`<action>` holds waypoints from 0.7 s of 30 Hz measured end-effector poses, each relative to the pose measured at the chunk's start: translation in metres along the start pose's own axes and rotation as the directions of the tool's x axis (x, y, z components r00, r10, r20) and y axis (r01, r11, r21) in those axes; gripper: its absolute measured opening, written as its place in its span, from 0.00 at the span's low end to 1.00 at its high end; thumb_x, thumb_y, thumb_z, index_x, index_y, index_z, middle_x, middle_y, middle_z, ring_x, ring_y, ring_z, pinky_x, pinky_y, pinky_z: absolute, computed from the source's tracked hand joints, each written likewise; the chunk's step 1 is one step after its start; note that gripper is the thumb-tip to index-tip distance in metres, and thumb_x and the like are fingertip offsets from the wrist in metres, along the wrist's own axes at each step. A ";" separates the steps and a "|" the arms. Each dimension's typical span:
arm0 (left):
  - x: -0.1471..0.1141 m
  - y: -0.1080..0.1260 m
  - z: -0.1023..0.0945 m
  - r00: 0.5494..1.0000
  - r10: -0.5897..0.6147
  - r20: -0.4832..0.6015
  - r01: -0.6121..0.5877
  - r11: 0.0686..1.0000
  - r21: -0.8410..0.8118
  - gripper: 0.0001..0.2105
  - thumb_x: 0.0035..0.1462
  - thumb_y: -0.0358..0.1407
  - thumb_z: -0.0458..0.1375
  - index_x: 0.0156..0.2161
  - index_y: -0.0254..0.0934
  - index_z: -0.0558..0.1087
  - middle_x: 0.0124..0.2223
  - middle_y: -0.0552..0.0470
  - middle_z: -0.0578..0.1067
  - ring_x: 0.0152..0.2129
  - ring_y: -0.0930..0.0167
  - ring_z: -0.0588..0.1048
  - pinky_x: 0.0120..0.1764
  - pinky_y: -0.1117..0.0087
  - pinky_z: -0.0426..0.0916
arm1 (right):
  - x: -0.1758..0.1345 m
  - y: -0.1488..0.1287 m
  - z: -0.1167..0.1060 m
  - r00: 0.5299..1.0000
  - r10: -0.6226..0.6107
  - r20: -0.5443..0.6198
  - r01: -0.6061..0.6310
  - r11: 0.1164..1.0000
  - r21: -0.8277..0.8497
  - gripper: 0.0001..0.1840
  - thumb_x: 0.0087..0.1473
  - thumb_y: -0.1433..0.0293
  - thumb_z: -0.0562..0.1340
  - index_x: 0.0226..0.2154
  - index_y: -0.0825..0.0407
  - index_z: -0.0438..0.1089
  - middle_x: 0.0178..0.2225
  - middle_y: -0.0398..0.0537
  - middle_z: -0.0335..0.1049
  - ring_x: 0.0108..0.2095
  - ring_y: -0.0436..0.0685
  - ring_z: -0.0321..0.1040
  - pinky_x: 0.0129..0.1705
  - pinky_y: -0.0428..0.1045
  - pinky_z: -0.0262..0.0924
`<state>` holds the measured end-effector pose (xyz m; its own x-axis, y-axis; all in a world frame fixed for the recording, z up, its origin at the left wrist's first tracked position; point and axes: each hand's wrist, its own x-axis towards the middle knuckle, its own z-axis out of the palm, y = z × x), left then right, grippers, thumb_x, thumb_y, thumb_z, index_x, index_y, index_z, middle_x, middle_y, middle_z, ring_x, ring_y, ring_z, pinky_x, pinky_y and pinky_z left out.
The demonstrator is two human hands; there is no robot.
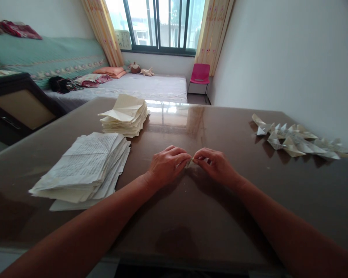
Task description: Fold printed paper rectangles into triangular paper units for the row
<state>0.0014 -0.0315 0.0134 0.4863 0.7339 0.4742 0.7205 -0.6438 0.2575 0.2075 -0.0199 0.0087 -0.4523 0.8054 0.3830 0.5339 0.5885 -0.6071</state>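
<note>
Folded paper was located at the center of the surface, directly between my left grip and my right grip. From my remote station I read both grips as closed: the left fingertips pinched the paper from one side, the right fingertips from the other. The fingers covered most of it, so I could not determine its full shape. Left of the left grip lay a stack of written sheets, with a stack of yellowish sheets just beyond it. Pointed paper pieces were grouped well to the right of the right grip. At far left, a dark cabinet stood with its door closed, its contents hidden.
</note>
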 end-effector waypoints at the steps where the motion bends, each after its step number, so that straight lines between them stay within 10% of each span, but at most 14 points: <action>1: 0.000 0.000 -0.001 1.000 0.005 -0.001 -0.005 1.000 0.009 0.12 0.62 0.39 0.50 0.41 0.44 0.76 0.41 0.52 0.77 0.38 0.72 0.71 0.38 0.73 0.66 | 0.000 0.000 0.000 1.000 -0.001 0.005 0.001 1.000 -0.005 0.09 0.57 0.66 0.57 0.31 0.51 0.70 0.30 0.43 0.70 0.25 0.48 0.62 0.29 0.44 0.58; 10: 0.000 -0.013 0.003 0.999 -0.022 -0.038 0.019 0.997 -0.076 0.11 0.62 0.37 0.51 0.40 0.41 0.76 0.38 0.52 0.77 0.36 0.72 0.72 0.40 0.73 0.65 | 0.000 0.007 0.001 1.000 0.018 0.003 -0.018 0.998 0.068 0.08 0.57 0.67 0.57 0.33 0.52 0.70 0.31 0.45 0.72 0.29 0.50 0.66 0.30 0.44 0.59; 21: 0.005 -0.035 0.021 0.889 -0.453 0.064 0.426 0.769 -0.476 0.08 0.58 0.39 0.52 0.36 0.37 0.70 0.27 0.54 0.76 0.22 0.74 0.75 0.25 0.77 0.68 | 0.004 0.040 0.002 0.978 0.210 0.009 -0.194 0.882 0.430 0.06 0.50 0.67 0.63 0.27 0.52 0.65 0.39 0.48 0.74 0.34 0.52 0.71 0.37 0.48 0.65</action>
<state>-0.0112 -0.0006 -0.0108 0.1375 0.9582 0.2508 0.5264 -0.2852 0.8009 0.2259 0.0073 -0.0154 -0.3364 0.9105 0.2405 0.2513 0.3329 -0.9088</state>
